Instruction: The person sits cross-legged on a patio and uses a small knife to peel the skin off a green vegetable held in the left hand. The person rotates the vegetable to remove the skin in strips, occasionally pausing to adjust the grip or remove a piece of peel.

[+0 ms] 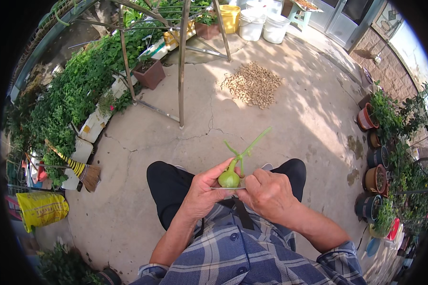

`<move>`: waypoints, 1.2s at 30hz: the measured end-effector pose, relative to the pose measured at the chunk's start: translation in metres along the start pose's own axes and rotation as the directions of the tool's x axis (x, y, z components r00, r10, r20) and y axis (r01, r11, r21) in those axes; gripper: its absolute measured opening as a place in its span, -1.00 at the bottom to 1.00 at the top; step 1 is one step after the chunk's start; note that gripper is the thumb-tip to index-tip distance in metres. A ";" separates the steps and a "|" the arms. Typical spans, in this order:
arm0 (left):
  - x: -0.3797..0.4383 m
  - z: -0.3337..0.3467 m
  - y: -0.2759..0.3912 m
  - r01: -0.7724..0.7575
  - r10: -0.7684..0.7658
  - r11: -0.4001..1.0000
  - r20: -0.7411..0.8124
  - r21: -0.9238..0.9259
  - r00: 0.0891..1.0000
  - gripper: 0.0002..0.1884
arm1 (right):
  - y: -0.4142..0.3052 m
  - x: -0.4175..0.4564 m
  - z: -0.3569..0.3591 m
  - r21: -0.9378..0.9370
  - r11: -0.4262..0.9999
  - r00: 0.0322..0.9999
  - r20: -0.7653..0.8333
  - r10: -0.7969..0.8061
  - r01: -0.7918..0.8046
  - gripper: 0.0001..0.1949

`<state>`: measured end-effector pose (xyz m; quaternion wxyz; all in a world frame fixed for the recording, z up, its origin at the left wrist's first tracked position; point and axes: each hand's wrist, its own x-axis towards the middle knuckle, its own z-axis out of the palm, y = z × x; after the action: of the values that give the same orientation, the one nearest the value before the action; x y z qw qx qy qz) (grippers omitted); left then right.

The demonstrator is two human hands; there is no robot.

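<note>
A small green bottle gourd (229, 178) with a forked stem (251, 145) rests in my left hand (204, 188), its stem pointing up and away from me. Between my hands, a thin metal blade (232, 188) lies across the gourd's near end, seen almost edge-on. My right hand (269, 190) is closed at the blade's right end, and its handle is hidden in my fist. Whether the blade has entered the gourd's skin I cannot tell. Both hands are held above my lap, between my knees.
On the concrete ahead lies a heap of peanuts (253, 84). A metal frame (182, 64) stands left of it. White buckets (252, 25) are at the back. A straw broom (89, 176) and yellow sack (42, 210) lie left; potted plants (376, 178) line the right.
</note>
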<state>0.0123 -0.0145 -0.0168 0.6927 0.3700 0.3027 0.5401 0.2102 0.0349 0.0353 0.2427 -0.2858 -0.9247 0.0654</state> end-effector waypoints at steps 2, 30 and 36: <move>0.000 0.001 0.000 -0.013 0.013 1.000 -0.006 0.006 1.000 -0.23 | 0.000 0.001 -0.001 0.026 1.000 1.000 -0.013 0.012 -0.011 -0.70; 0.002 0.003 -0.003 -0.076 0.079 0.997 -0.098 0.031 0.992 -0.23 | -0.004 0.015 -0.016 0.104 0.984 0.985 0.114 0.131 -0.143 -0.71; 0.000 -0.002 -0.007 -0.047 0.046 0.999 -0.084 -0.010 0.995 -0.24 | 0.005 0.021 -0.020 0.111 0.978 0.959 0.244 0.147 -0.178 -0.69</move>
<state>0.0142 -0.0146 -0.0234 0.6688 0.3500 0.3195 0.5729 0.2071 0.0501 0.0600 0.1442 -0.3346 -0.9138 0.1793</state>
